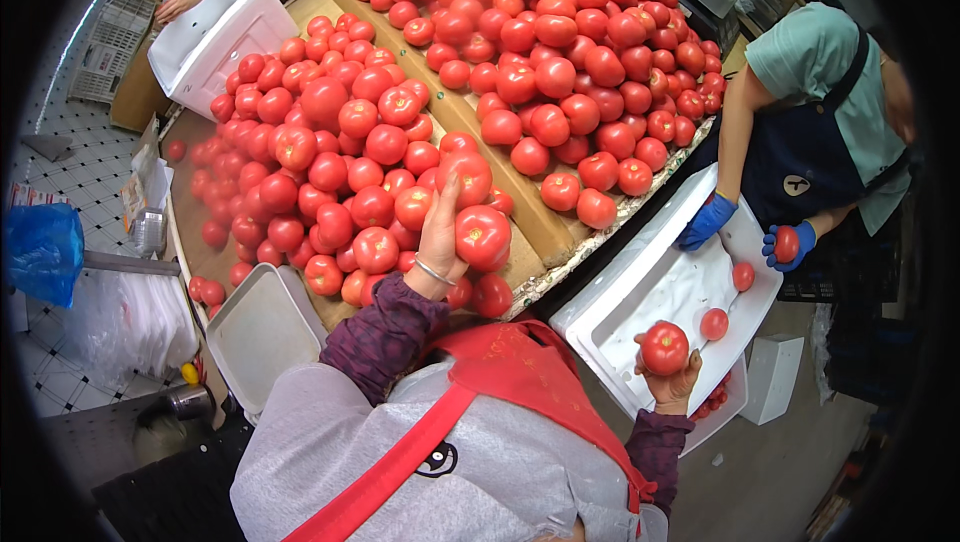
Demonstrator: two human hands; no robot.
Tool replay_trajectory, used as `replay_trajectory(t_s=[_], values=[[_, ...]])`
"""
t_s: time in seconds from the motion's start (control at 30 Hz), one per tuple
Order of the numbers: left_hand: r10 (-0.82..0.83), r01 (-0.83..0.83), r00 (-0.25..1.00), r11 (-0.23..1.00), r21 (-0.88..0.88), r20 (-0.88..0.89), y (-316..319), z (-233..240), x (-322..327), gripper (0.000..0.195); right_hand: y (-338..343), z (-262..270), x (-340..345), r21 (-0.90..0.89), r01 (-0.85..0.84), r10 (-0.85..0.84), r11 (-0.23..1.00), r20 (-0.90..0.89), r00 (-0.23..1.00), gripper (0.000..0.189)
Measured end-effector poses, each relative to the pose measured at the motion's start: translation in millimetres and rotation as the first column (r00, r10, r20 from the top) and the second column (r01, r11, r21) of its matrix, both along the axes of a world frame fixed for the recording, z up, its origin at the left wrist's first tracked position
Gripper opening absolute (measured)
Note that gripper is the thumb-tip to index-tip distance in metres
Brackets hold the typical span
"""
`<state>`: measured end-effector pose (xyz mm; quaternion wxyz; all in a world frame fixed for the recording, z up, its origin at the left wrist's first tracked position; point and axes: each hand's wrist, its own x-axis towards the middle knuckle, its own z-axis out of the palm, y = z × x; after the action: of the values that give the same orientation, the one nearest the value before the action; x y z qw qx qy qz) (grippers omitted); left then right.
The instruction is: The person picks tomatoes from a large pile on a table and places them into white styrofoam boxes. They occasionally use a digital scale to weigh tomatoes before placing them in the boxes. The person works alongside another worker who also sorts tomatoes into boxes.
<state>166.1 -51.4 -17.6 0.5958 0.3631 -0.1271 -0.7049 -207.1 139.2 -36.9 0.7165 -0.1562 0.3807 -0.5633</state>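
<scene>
My left hand (pixel 439 242), with a silver bangle at its wrist, is at the near edge of a heap of red tomatoes. Its thumb and palm lie against a large tomato (pixel 482 236); its fingers are hidden behind the fruit. On the right, my right hand (pixel 673 384) holds another large tomato (pixel 664 348), palm up, over the near end of a white foam box (pixel 637 272). Two loose tomatoes, one of them here (pixel 714 324), lie inside the box on a white lining.
A cardboard divider (pixel 450 107) separates two tomato heaps. At the right, a co-worker's blue-gloved hands (pixel 709 221) are at the foam box, one holding a tomato. Another person's hands (pixel 180 2) touch a white box (pixel 225 47). A grey tray (pixel 262 339) lies left of me.
</scene>
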Motion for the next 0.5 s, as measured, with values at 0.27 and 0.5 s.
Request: replay_trajectory(t_s=[0.27, 0.5], values=[[-0.006, 0.030, 0.969, 0.995, -0.091, 0.246, -13.3, 9.2, 47.5, 0.042, -30.8, -1.1, 53.3, 0.073, -0.041, 0.043, 0.997, -0.031, 0.999, 0.054], [-0.214, 0.327, 0.550, 0.945, 0.028, 0.807, -49.7, 29.5, 157.8, 0.045, -40.7, 1.6, 65.7, 0.171, 0.073, -0.105, 0.983, 0.188, 0.977, 0.061]])
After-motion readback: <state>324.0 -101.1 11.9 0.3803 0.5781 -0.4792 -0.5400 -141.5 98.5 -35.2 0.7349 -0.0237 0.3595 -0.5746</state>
